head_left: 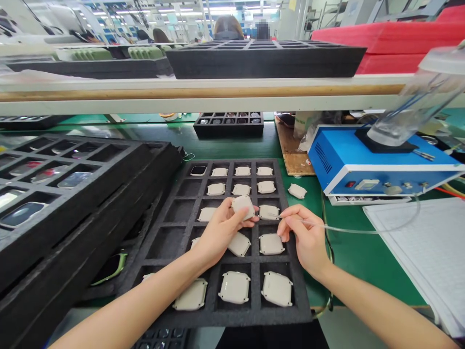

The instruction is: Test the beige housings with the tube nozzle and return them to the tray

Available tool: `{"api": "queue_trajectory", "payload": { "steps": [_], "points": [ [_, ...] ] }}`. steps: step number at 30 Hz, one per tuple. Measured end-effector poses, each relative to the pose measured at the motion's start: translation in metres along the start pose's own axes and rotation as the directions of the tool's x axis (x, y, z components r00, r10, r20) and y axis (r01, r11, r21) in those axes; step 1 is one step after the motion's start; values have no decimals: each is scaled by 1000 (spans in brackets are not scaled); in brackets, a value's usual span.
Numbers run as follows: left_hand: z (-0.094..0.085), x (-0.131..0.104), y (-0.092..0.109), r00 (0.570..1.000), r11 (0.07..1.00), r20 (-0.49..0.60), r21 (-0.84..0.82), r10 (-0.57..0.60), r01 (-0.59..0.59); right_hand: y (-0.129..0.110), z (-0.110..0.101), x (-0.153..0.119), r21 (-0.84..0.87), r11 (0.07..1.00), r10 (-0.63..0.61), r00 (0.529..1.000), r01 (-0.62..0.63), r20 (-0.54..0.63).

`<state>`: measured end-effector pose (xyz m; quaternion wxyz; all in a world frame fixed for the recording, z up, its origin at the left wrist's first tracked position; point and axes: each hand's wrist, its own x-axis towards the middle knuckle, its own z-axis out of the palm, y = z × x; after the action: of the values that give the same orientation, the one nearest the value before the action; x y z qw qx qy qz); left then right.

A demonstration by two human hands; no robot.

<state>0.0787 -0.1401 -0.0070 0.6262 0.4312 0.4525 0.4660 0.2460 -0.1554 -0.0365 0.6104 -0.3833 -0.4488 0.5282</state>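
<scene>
Pinched in the fingers of my left hand [227,223] is a beige watch case [242,206], above a black foam tray [170,232]. My right hand [307,237] grips the end of a thin clear tube [352,231] with a fine needle tip. That tip points left, over or close to another watch case [269,212] in the tray's right column; whether it touches cannot be seen. Several similar cases lie in the tray's compartments, partly hidden by my left arm. One loose watch case [297,191] rests on the green table, right of the tray.
Stacked foam trays [127,194] with watch parts stand at the left. A blue dispenser box [381,165] carrying a clear cylinder [403,111] is at the right, beside white sheets [425,242]. Overhead runs a shelf [145,104]; a small black tray [228,128] sits behind.
</scene>
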Motion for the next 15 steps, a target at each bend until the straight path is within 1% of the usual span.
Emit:
{"api": "queue_trajectory", "payload": {
  "steps": [4, 7, 9, 10, 12, 14, 15],
  "points": [
    [2, 1, -4, 995, 998, 93, -60, -25, 31, 1, 0, 0, -1, 1000, 10, 1000, -10, 16],
    [0, 1, -6, 982, 993, 183, -101, -48, 68, 1, 1, 0, -2, 1000, 19, 1000, -19, 24],
    [-2, -1, -5, 972, 995, 233, -77, -38, 57, 0, 2, -1, -1, 1000, 16, 1000, -16, 21],
    [-2, -2, -5, 968, 999, 250, -24, -26, 33, 0, 2, -1, 1, 1000, 10, 1000, -10, 17],
    [-4, -4, -3, 962, 988, 274, 149, -7, -35, 0, 1, -2, 10, 1000, -15, 1000, 15, 2],
    [-4, -5, -2, 962, 944, 274, 315, 5, -95, 0, 0, -3, 17, 999, -52, 999, 52, -5],
    [-4, -4, -2, 964, 926, 267, 361, 11, -111, 0, 0, -3, 16, 998, -69, 998, 69, -5]
  ]
}}
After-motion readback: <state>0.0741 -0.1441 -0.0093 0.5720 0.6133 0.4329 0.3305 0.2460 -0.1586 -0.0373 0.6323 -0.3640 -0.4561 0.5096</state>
